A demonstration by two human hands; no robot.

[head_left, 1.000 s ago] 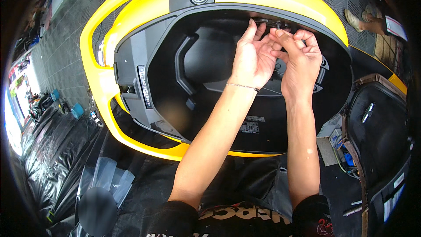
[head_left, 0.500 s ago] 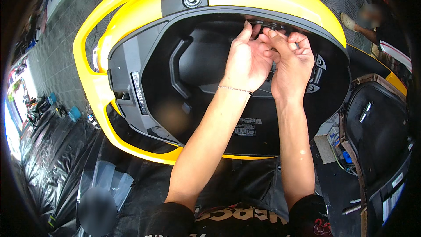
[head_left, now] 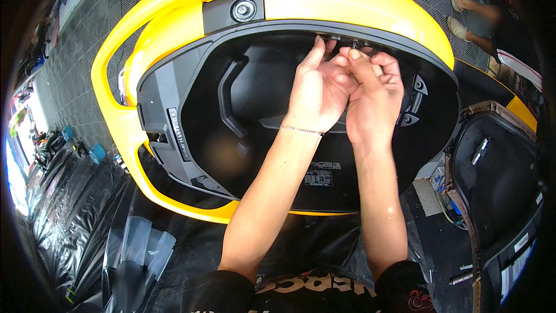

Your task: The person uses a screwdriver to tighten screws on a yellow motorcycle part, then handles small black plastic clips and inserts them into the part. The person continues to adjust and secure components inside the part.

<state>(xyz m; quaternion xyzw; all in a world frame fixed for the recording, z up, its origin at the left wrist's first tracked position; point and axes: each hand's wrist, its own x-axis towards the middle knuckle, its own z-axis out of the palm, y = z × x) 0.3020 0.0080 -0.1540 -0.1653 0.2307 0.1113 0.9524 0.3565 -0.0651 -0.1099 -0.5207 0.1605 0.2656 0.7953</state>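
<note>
Black fitting [head_left: 346, 40] on the rear rim of the storage tub sits right at your fingertips, at about twelve o'clock from both hands. Your left hand [head_left: 315, 93] has its fingers stretched up, the tips touching the rim beside that small part. Your right hand [head_left: 373, 95] is curled against the left, thumb and forefinger pinched together just under the fitting; you cannot tell from this view whether they actually grip it. The black tub [head_left: 243, 122] opens toward you inside the yellow scooter body [head_left: 347, 0], with a round bolt [head_left: 244, 9] at eleven o'clock from your hands. Black plastic sheeting [head_left: 81, 214] covers the floor at seven o'clock, an open black seat [head_left: 498, 168] lies at four o'clock, and grey floor tiles [head_left: 87, 46] run at ten o'clock.
</note>
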